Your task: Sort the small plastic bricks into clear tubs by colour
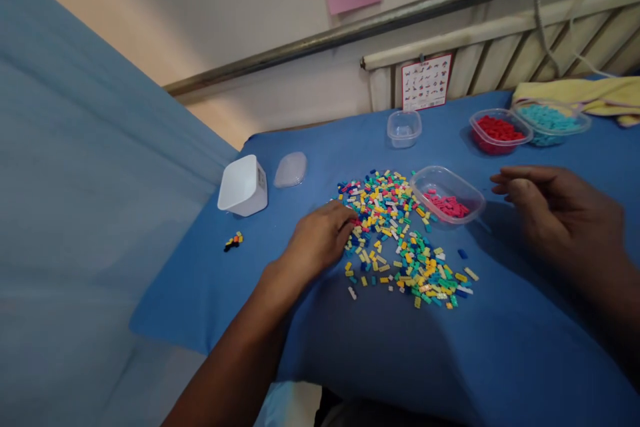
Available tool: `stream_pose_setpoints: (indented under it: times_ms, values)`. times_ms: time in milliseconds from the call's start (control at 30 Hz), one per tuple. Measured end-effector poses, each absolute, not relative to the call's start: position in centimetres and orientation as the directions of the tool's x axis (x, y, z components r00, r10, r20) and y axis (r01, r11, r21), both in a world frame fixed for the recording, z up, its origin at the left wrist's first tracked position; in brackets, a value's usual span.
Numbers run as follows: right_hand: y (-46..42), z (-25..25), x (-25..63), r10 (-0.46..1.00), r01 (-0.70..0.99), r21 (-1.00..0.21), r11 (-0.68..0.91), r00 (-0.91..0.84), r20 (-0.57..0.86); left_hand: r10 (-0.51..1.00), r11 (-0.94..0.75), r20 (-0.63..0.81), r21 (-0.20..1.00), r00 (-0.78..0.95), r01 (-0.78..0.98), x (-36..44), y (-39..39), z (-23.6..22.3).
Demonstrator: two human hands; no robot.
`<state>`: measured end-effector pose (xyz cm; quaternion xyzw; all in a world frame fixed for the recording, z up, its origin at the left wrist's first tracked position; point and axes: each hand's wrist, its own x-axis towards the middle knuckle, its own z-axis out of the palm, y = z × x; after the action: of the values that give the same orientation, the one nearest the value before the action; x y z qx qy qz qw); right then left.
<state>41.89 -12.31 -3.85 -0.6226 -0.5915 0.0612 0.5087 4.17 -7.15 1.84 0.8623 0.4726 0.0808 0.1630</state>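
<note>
A loose pile of small toy building bricks [384, 203] in yellow, green, blue, white and pink spreads over the blue-covered table. At its left edge my left hand [324, 230] reaches in palm down, fingers curled together. Pinkish-red bricks show right at the fingertips; whatever is pinched between them is mostly hidden. My right hand [560, 213] hovers right of a clear plastic tub [473, 190] that holds pink bricks [449, 205]. Its fingers stretch loosely toward the tub, thumb below them, with nothing visible in them.
Behind are tubs of red bricks [500, 128] and turquoise bricks [547, 117], and a small clear tub [404, 128]. To the left stand a white container [243, 185], a clear lid [291, 169] and a small brick cluster [234, 241]. A yellow cloth [590, 95] lies back right.
</note>
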Motion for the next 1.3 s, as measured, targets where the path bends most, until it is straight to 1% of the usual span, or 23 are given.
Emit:
stream_pose_setpoints:
  times_ms: [67, 133, 200, 300, 433, 533, 633, 733, 833, 967, 1067, 1200, 1300]
  values:
    - [-12.9, -3.3, 41.5, 0.788, 0.749, -0.604, 0.271, 0.188, 0.586, 0.826, -0.517, -0.085, 0.281, 0.557, 0.809, 4.9, -6.4, 1.9]
    - [-13.4, -2.8, 41.1, 0.774, 0.784, -0.525, 0.331, 0.092, 0.626, 0.803, -0.541, -0.127, 0.254, 0.582, 0.802, 5.6, -5.9, 2.2]
    - [-13.7, -2.3, 40.7, 0.767, 0.785, -0.488, 0.381, 0.026, 0.641, 0.781, -0.567, -0.153, 0.236, 0.606, 0.790, 6.1, -5.7, 2.5]
    - [-13.9, -1.9, 40.3, 0.769, 0.759, -0.468, 0.453, -0.067, 0.636, 0.768, -0.581, -0.176, 0.212, 0.616, 0.786, 6.3, -5.6, 2.8]
    - [-14.2, -1.9, 39.8, 0.753, 0.705, -0.446, 0.551, -0.189, 0.630, 0.785, -0.543, -0.194, 0.241, 0.588, 0.805, 5.9, -6.0, 2.8]
    - [-14.3, -2.1, 39.7, 0.741, 0.700, -0.417, 0.579, -0.240, 0.627, 0.788, -0.525, -0.201, 0.275, 0.582, 0.805, 5.5, -6.4, 2.6]
    - [-14.2, -2.2, 39.7, 0.722, 0.696, -0.378, 0.611, -0.294, 0.627, 0.797, -0.517, -0.168, 0.309, 0.580, 0.799, 5.2, -6.6, 2.4]
    - [-13.9, -2.2, 39.9, 0.685, 0.701, -0.306, 0.645, -0.352, 0.637, 0.800, -0.532, -0.108, 0.325, 0.590, 0.782, 5.0, -6.5, 2.0]
    - [-13.8, -2.2, 40.0, 0.669, 0.706, -0.268, 0.656, -0.379, 0.639, 0.785, -0.559, -0.084, 0.329, 0.614, 0.761, 5.1, -6.3, 1.8]
    - [-13.9, -2.0, 39.8, 0.665, 0.702, -0.264, 0.662, -0.389, 0.637, 0.761, -0.579, -0.157, 0.273, 0.629, 0.769, 5.3, -6.4, 1.7]
    - [-13.9, -1.9, 39.7, 0.662, 0.704, -0.253, 0.663, -0.395, 0.637, 0.765, -0.574, -0.177, 0.246, 0.619, 0.781, 5.5, -6.5, 1.8]
    - [-14.0, -2.0, 39.5, 0.661, 0.693, -0.267, 0.670, -0.392, 0.640, 0.749, -0.583, -0.211, 0.241, 0.628, 0.776, 5.7, -6.4, 2.1]
    - [-14.2, -2.2, 39.4, 0.688, 0.692, -0.307, 0.653, -0.373, 0.623, 0.759, -0.568, -0.232, 0.221, 0.608, 0.793, 6.0, -6.5, 2.4]
